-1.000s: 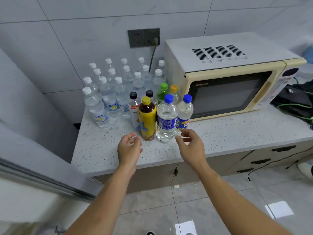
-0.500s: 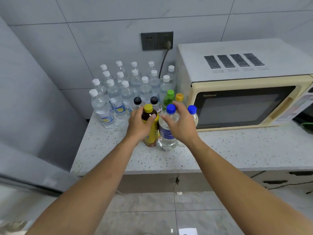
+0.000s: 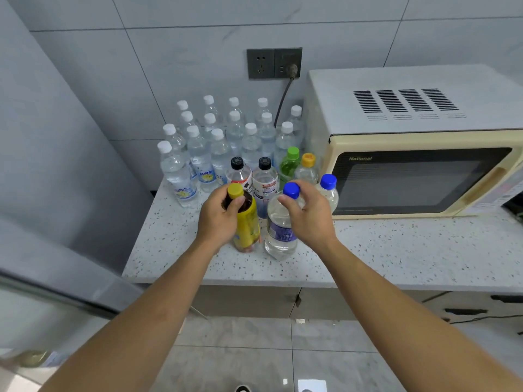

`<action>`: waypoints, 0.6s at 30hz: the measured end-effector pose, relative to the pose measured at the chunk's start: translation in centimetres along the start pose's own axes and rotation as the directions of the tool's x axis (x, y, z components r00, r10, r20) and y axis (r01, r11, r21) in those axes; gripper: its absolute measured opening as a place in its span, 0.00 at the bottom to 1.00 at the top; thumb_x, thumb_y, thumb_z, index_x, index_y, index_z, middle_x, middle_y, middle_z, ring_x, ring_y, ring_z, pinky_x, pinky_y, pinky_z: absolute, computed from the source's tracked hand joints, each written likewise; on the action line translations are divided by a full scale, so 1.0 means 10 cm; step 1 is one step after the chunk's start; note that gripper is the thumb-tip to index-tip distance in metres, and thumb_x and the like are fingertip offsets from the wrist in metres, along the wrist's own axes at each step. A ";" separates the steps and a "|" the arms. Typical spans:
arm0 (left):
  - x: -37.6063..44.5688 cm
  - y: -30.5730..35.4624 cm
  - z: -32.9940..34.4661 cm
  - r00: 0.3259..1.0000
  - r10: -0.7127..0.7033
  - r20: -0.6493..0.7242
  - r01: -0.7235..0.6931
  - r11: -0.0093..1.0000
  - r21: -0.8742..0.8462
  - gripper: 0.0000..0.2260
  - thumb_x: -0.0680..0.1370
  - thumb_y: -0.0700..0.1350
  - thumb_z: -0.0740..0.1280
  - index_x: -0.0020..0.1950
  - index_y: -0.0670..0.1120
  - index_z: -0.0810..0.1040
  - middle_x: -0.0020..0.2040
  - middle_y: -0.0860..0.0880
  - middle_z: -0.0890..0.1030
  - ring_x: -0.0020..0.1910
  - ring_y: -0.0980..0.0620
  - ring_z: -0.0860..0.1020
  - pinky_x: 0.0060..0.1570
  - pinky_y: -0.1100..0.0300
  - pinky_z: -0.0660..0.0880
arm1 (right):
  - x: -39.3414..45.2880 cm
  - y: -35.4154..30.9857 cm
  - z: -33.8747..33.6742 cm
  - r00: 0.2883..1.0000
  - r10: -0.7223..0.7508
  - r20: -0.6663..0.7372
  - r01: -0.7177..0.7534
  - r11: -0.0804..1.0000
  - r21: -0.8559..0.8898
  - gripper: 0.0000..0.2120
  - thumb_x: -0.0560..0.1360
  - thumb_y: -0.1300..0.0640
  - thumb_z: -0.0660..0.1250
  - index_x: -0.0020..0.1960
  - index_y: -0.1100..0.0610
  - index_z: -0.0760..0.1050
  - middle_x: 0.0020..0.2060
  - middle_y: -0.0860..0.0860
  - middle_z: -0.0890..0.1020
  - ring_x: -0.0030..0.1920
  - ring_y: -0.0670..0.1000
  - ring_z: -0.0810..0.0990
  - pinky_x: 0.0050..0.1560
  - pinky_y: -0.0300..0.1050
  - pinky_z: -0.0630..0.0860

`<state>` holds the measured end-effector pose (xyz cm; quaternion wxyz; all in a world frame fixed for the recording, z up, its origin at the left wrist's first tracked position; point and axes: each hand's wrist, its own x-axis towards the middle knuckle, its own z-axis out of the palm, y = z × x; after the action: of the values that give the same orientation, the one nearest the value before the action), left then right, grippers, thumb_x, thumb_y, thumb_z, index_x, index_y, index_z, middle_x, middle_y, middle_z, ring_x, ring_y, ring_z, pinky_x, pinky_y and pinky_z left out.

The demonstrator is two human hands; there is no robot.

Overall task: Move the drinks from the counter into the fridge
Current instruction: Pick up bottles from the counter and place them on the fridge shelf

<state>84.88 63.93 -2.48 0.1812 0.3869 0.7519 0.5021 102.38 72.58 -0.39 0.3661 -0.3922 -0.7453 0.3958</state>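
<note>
On the speckled bench [image 3: 396, 250], the left hand [image 3: 218, 219] grips the yellow-capped tea bottle [image 3: 246, 224] and the right hand [image 3: 310, 219] grips the blue-capped water bottle [image 3: 280, 236], both upright.

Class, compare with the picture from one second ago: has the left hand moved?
Yes. The left hand has gone forward from the counter's front edge and now grips the yellow-capped bottle.

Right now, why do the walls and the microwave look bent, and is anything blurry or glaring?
Head view: the wide-angle lens bows the wall tile lines and the microwave; the centre is sharp, with the left hand on the yellow-capped bottle and the right hand on the blue-capped bottle; the lower left edge is smeared; bright glare patches sit on the floor tiles; light is soft, shadows faint.
</note>
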 end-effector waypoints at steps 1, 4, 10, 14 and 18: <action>-0.02 -0.03 -0.05 1.000 -0.007 -0.013 0.007 1.000 0.012 0.06 0.80 0.48 0.67 0.55 0.52 0.79 0.52 0.55 0.82 0.51 0.57 0.79 0.45 0.68 0.70 | -0.02 0.00 0.01 1.000 -0.004 0.004 0.004 1.000 -0.001 0.06 0.77 0.54 0.70 0.51 0.53 0.76 0.43 0.46 0.79 0.46 0.47 0.76 0.46 0.35 0.70; -0.09 -0.11 -0.18 0.999 -0.021 -0.034 0.022 0.999 0.044 0.07 0.80 0.51 0.66 0.57 0.52 0.78 0.52 0.55 0.81 0.52 0.55 0.78 0.44 0.66 0.70 | -0.04 0.01 0.04 1.000 -0.004 0.000 0.004 1.000 0.011 0.08 0.76 0.53 0.71 0.54 0.54 0.77 0.48 0.48 0.81 0.49 0.47 0.78 0.52 0.38 0.73; -0.29 -0.31 -0.17 0.997 -0.070 0.031 0.073 0.993 -0.093 0.27 0.73 0.58 0.70 0.70 0.62 0.65 0.62 0.64 0.74 0.59 0.67 0.73 0.53 0.69 0.70 | -0.23 0.26 0.19 0.998 0.066 0.002 -0.066 0.992 0.108 0.33 0.70 0.50 0.78 0.71 0.51 0.68 0.66 0.45 0.75 0.66 0.45 0.73 0.66 0.41 0.71; -0.35 -0.58 -0.08 0.982 -0.144 0.118 0.170 0.952 -0.254 0.41 0.65 0.53 0.79 0.72 0.68 0.61 0.64 0.63 0.72 0.53 0.70 0.77 0.35 0.70 0.78 | -0.38 0.53 0.32 0.999 0.046 -0.002 -0.045 0.981 0.187 0.46 0.65 0.49 0.82 0.75 0.50 0.61 0.70 0.44 0.71 0.71 0.46 0.70 0.69 0.47 0.72; -0.29 -0.79 0.03 0.959 -0.248 0.135 0.276 0.928 -0.250 0.39 0.59 0.53 0.82 0.59 0.76 0.64 0.54 0.62 0.77 0.45 0.69 0.80 0.30 0.64 0.80 | -0.38 0.69 0.45 0.994 0.104 -0.015 -0.098 0.970 0.222 0.50 0.59 0.46 0.84 0.73 0.49 0.61 0.68 0.44 0.72 0.69 0.45 0.72 0.68 0.45 0.73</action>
<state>83.77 60.39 -10.00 0.3348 0.2800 0.7123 0.5497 102.22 70.50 -9.24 0.3966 -0.3918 -0.6709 0.4890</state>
